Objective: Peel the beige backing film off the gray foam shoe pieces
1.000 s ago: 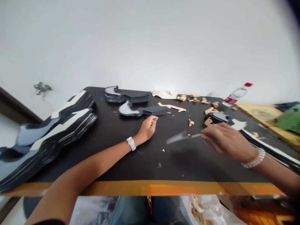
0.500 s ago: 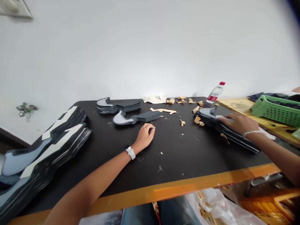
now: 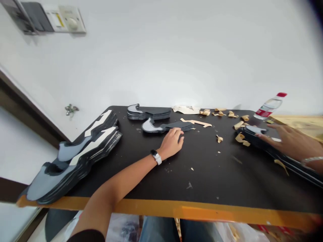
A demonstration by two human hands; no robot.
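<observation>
My left hand (image 3: 173, 141) reaches across the black table, fingers loosely curved and apart, its tips at the near edge of a low stack of dark shoe-upper pieces (image 3: 151, 127) with light grey curved ends. Another such stack (image 3: 146, 113) lies just behind. At the right, my right hand (image 3: 295, 141) is over a taller stack of the same pieces (image 3: 254, 136), thumb and fingers stretched apart; its thumb is by the grey end of the top piece. Whether it touches that piece, I cannot tell.
Large stacks with white strips (image 3: 93, 148) lie along the left side. Curled tan backing scraps (image 3: 219, 138) and a flat tan strip (image 3: 196, 122) are scattered about. A tilted water bottle (image 3: 268, 107) is at the back right. Orange tape (image 3: 151, 206) edges the table's front.
My view has turned left. My left hand has moved forward to the low stack. My right hand's fingers have spread and shifted toward the far end of the right stack.
</observation>
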